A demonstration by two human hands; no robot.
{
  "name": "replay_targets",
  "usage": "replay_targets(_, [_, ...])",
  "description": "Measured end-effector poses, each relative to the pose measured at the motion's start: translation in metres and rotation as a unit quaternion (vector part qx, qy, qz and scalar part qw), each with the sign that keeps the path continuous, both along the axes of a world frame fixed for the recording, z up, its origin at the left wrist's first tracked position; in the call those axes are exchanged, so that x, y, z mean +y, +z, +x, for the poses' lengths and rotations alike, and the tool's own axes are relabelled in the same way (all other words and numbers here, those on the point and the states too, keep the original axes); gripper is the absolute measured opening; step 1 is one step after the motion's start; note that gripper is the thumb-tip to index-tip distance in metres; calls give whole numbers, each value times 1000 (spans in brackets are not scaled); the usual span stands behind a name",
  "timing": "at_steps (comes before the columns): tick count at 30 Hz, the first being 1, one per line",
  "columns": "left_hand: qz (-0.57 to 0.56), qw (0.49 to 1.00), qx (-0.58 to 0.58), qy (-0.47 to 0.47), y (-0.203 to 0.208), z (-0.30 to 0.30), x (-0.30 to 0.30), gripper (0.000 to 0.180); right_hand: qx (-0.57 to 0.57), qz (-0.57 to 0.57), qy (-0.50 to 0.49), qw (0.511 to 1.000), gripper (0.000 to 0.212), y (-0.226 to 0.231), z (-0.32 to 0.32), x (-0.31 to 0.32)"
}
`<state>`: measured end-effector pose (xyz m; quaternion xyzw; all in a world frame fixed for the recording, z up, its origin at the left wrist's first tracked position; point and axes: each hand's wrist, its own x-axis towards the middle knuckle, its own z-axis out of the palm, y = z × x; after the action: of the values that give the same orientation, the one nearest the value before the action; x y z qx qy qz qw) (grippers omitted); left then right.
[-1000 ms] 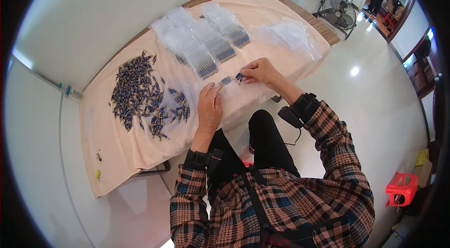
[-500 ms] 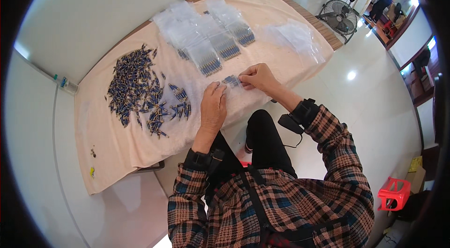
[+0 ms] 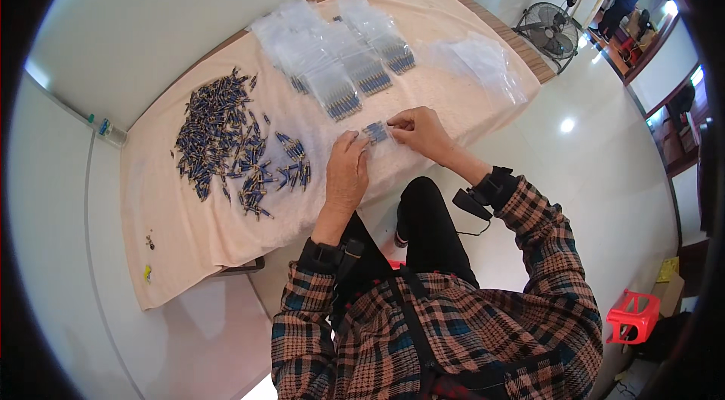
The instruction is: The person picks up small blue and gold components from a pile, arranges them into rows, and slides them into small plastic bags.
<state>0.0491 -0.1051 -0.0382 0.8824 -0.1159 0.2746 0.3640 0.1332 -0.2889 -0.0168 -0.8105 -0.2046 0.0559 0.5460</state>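
A small clear plastic bag [image 3: 375,132] with a row of blue-and-gold connector-like pieces lies near the table's front edge, between my hands. My right hand [image 3: 423,133] pinches its right end with thumb and fingertips. At its left end, my left hand [image 3: 347,173] has its fingers together and curled against the plastic. Left of my hands, a large heap of loose blue-and-gold pieces [image 3: 219,135] covers the cloth, with a smaller group [image 3: 293,162] beside it. Beyond my hands lie several filled clear bags [image 3: 343,71], overlapping, their pieces lined up at the near ends.
A peach cloth [image 3: 174,249] covers the wooden table [image 3: 521,52]. Loose clear bags [image 3: 483,64] lie at the right end. Black fans [image 3: 549,28] stand past the table. On the floor to the right is a red plastic stool [image 3: 633,315]. Another person [image 3: 625,0] stands far off.
My hands and the bag between them have barely moved; the row of pieces inside now shows a little more fully. The whole view has shifted slightly.
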Motion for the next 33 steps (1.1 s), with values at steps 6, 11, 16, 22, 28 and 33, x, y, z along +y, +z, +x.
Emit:
replay_targets(6, [4, 1000, 6, -18, 2, -2, -1, 28, -85, -47, 8, 995, 18, -2, 0, -4])
replay_targets(11, [18, 998, -9, -57, 4, -2, -2, 25, -136, -97, -7, 986, 18, -3, 0, -1])
replay_targets(16, [34, 998, -7, -60, 4, -1, -2, 24, -166, -150, -27, 974, 22, -2, -3, 3])
replay_targets(22, [29, 998, -21, -50, 6, -1, -1, 25, -208, -130, -24, 969, 20, -8, -2, 3])
replay_targets(28, [-5, 997, -71, -34, 4, -3, -1, 24, -166, -85, 58, 981, 18, -5, 3, -10])
replay_targets(33, [2, 993, -116, -18, 13, -25, 11, 24, -170, -70, -3, 983, 8, 9, -7, -11])
